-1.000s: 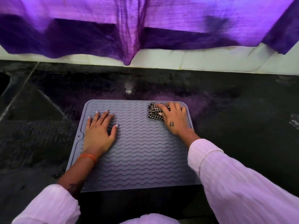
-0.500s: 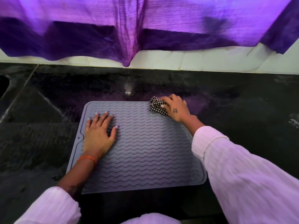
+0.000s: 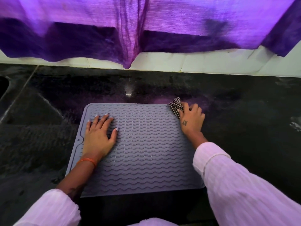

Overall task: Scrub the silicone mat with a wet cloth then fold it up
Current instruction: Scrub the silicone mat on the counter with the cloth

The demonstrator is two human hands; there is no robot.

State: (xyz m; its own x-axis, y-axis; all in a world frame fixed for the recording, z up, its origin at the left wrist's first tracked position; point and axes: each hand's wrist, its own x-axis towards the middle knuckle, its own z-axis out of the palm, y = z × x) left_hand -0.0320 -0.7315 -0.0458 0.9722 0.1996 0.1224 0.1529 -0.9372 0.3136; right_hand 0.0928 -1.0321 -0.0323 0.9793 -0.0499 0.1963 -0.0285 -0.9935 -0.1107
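On one grey wavy-ribbed silicone mat, left hand lies flat; at 1 o'clock, right hand grips one black-and-white checked cloth

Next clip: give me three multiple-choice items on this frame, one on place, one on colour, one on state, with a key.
1. Where is the black-and-white checked cloth?
A. mat's far right corner
B. mat's near left corner
C. on the white ledge

2. What colour is the wavy-ribbed silicone mat?
A. red
B. grey
C. green

3. How does the left hand lie?
A. fist in the air
B. pinching the cloth
C. flat on the mat

Key: A, the right hand grips it there; B, grey ribs; C, fingers spread flat.
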